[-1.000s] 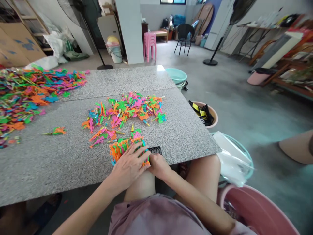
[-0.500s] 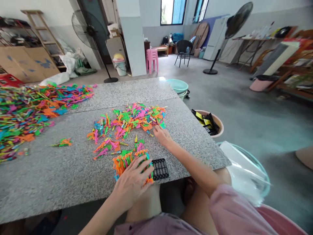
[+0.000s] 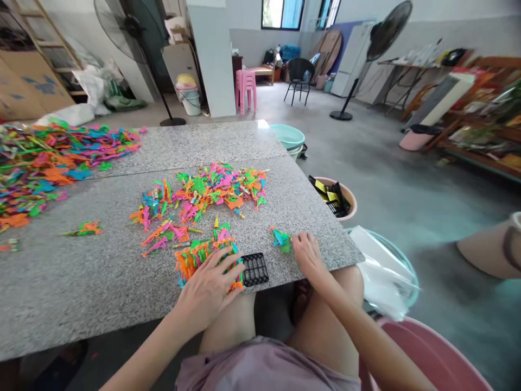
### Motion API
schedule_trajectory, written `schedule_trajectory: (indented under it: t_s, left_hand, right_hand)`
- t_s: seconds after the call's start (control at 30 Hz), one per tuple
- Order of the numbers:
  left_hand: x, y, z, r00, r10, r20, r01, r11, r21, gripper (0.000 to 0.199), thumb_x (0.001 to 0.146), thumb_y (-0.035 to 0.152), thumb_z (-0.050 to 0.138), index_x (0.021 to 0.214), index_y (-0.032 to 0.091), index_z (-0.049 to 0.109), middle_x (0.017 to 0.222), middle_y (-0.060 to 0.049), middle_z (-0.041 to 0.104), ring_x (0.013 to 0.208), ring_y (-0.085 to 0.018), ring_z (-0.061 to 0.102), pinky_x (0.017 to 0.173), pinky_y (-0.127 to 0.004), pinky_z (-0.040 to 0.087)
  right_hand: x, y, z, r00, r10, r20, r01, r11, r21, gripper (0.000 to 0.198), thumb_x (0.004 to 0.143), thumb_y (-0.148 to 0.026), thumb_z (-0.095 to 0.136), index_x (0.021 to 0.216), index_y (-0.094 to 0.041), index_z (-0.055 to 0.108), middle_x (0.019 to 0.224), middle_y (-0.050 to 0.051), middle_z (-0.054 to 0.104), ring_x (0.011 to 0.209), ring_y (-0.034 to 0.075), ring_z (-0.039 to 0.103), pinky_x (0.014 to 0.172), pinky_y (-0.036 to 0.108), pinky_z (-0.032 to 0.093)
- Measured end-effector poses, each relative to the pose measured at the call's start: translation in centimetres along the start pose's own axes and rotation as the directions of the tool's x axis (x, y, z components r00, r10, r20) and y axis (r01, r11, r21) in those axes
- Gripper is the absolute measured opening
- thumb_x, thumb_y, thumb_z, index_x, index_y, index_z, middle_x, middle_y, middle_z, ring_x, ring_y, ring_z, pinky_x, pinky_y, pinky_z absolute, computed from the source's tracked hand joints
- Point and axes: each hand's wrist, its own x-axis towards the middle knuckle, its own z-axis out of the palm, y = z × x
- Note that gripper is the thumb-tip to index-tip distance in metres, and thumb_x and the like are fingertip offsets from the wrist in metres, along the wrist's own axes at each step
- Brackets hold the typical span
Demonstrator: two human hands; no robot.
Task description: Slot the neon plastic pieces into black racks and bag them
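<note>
My left hand (image 3: 209, 279) lies across a black rack (image 3: 255, 269) at the table's front edge, fingers apart on top. Rows of small bright plastic toy pieces (image 3: 189, 262) fill the rack's left part; its right end shows bare black slots. My palm hides some of the rows. To the right of the rack, my right hand (image 3: 308, 252) is closed, with blue and green toy pieces (image 3: 281, 239) at its fingertips, just above or on the table; I cannot tell which. A loose pile of similar pieces (image 3: 220, 187) lies beyond the rack.
A larger heap of coloured pieces (image 3: 44, 168) covers the left of the granite table (image 3: 114, 282). Beside the right edge stand a teal basin (image 3: 288, 133), a tub of black racks (image 3: 334, 198), a basin with clear plastic bags (image 3: 380, 271) and a pink tub (image 3: 423, 353).
My right hand has left the loose pile and come back toward me and right, bringing blue and green toy pieces. My left hand stays on the rack. The view has shifted slightly.
</note>
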Motion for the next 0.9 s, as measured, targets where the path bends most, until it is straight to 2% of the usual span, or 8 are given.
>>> schedule_trajectory:
  t_s: [0.1, 0.2, 0.27, 0.33, 0.4, 0.63, 0.77, 0.9]
  left_hand:
    - [0.1, 0.1, -0.3, 1.0, -0.001, 0.013, 0.001, 1.0, 0.0, 0.027, 0.09, 0.027, 0.061, 0.115, 0.019, 0.061, 0.132, -0.008, 0.058, 0.13, -0.031, 0.042, 0.106, -0.052, 0.044]
    - [0.2, 0.1, -0.3, 1.0, 0.005, 0.005, -0.005, 1.0, 0.007, 0.026, 0.091, 0.029, 0.06, 0.115, 0.019, 0.061, 0.132, -0.008, 0.058, 0.133, -0.031, 0.041, 0.107, -0.052, 0.043]
    - [0.1, 0.0, -0.2, 1.0, 0.011, 0.004, -0.011, 1.0, 0.009, 0.027, 0.091, 0.029, 0.06, 0.116, 0.019, 0.061, 0.133, -0.008, 0.057, 0.134, -0.031, 0.04, 0.108, -0.051, 0.043]
    - [0.1, -0.2, -0.1, 1.0, 0.02, 0.004, -0.02, 1.0, 0.005, 0.028, 0.092, 0.028, 0.059, 0.118, 0.019, 0.06, 0.134, -0.008, 0.057, 0.134, -0.03, 0.039, 0.109, -0.051, 0.042]
    - [0.0, -0.2, -0.1, 1.0, 0.025, 0.003, -0.025, 1.0, 0.001, 0.029, 0.092, 0.028, 0.059, 0.12, 0.02, 0.06, 0.133, -0.007, 0.058, 0.134, -0.03, 0.04, 0.108, -0.051, 0.042]
    - [0.1, 0.1, -0.5, 0.999, 0.03, -0.019, -0.03, 0.999, 0.031, 0.027, 0.092, 0.028, 0.058, 0.117, 0.019, 0.062, 0.133, -0.009, 0.058, 0.131, -0.03, 0.043, 0.107, -0.051, 0.043]
    - [0.6, -0.1, -0.7, 0.99, 0.126, -0.064, -0.122, 0.99, 0.067, 0.03, 0.096, 0.028, 0.051, 0.123, 0.022, 0.061, 0.14, -0.006, 0.055, 0.135, -0.027, 0.041, 0.117, -0.053, 0.027]
    - [0.7, -0.4, -0.6, 0.992, 0.121, -0.02, -0.121, 0.992, 0.028, 0.029, 0.095, 0.031, 0.053, 0.12, 0.021, 0.062, 0.134, -0.004, 0.061, 0.134, -0.025, 0.043, 0.115, -0.045, 0.034]
  right_hand:
    - [0.2, -2.0, -0.1, 0.999, 0.002, -0.039, 0.01, 0.951, 0.308, 0.015, 0.091, -0.013, 0.047, 0.096, -0.016, 0.061, 0.094, 0.012, 0.066, 0.09, 0.023, 0.06, 0.077, 0.032, 0.044]
    - [0.4, -5.3, 0.8, 0.995, -0.006, 0.101, -0.065, 0.729, 0.682, 0.007, 0.083, -0.023, 0.061, 0.089, -0.019, 0.06, 0.078, 0.003, 0.068, 0.072, 0.018, 0.063, 0.067, 0.027, 0.047]
    - [0.5, -7.6, 1.6, 0.987, 0.001, 0.159, -0.126, 0.618, 0.776, 0.01, 0.075, -0.024, 0.068, 0.081, -0.019, 0.061, 0.073, 0.0, 0.069, 0.067, 0.016, 0.064, 0.065, 0.025, 0.047]
    - [0.8, -9.5, 2.1, 0.991, -0.005, 0.137, -0.108, 0.579, 0.808, 0.01, 0.071, -0.021, 0.07, 0.077, -0.019, 0.062, 0.075, 0.001, 0.07, 0.069, 0.016, 0.065, 0.067, 0.024, 0.047]
    - [1.3, -10.7, 2.4, 0.993, -0.07, 0.092, -0.033, 0.595, 0.803, 0.006, 0.072, -0.016, 0.067, 0.077, -0.019, 0.064, 0.075, 0.0, 0.07, 0.069, 0.015, 0.064, 0.067, 0.023, 0.046]
    - [2.9, -10.9, 1.8, 0.925, -0.364, 0.104, 0.24, 0.777, 0.582, 0.015, 0.076, -0.016, 0.061, 0.088, -0.019, 0.068, 0.071, 0.002, 0.069, 0.068, 0.018, 0.063, 0.062, 0.023, 0.039]
    - [3.3, -11.4, 2.1, 0.878, -0.456, 0.143, 0.308, 0.77, 0.559, 0.019, 0.077, -0.018, 0.063, 0.095, -0.019, 0.068, 0.073, 0.003, 0.069, 0.069, 0.019, 0.064, 0.063, 0.024, 0.041]
    - [5.6, -10.4, 2.5, 0.798, -0.596, 0.09, 0.442, 0.68, 0.585, 0.029, 0.075, -0.008, 0.06, 0.101, -0.018, 0.067, 0.094, 0.004, 0.07, 0.088, 0.018, 0.065, 0.076, 0.025, 0.048]
